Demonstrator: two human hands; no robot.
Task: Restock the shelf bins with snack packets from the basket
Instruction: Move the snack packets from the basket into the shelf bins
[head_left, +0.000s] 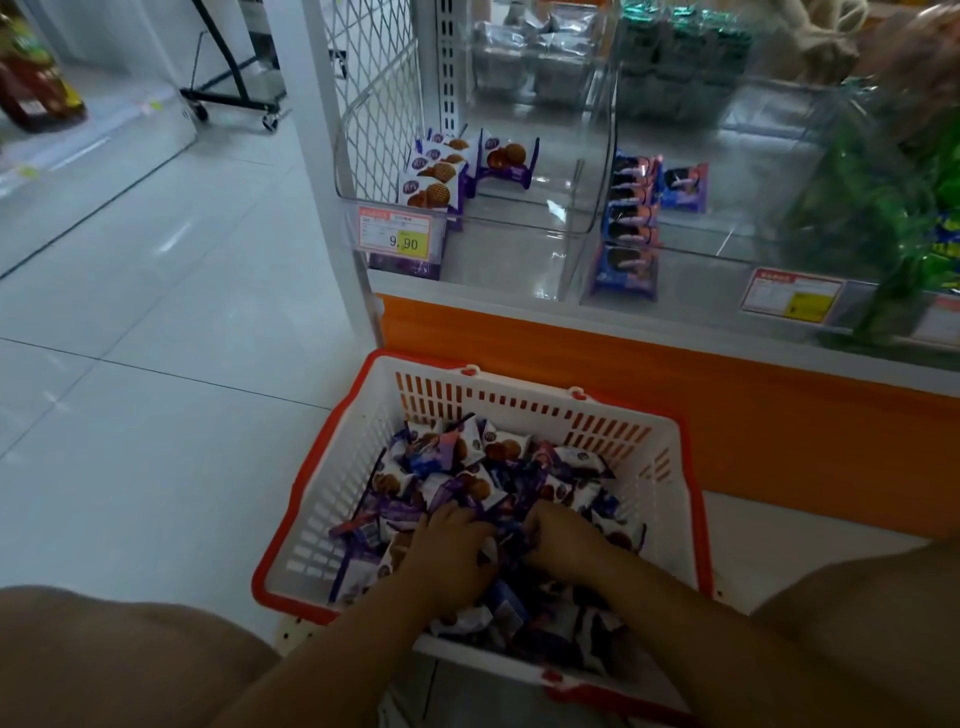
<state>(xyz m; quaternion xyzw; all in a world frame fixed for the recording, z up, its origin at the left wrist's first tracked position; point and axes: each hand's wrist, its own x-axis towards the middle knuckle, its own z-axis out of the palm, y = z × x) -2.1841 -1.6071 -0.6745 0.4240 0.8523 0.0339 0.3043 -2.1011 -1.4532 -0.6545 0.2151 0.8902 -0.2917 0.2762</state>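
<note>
White plastic basket (519, 402), red-rimmed, lower centre, heaped with snack packets (467, 467). Side by side inside, left hand (452, 540) and right hand (563, 540), fingers curled round packets, tips buried.

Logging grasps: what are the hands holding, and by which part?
Cannot tell: left hand and right hand lie curled on the snack packets in the basket; no clear grip shows.
</note>
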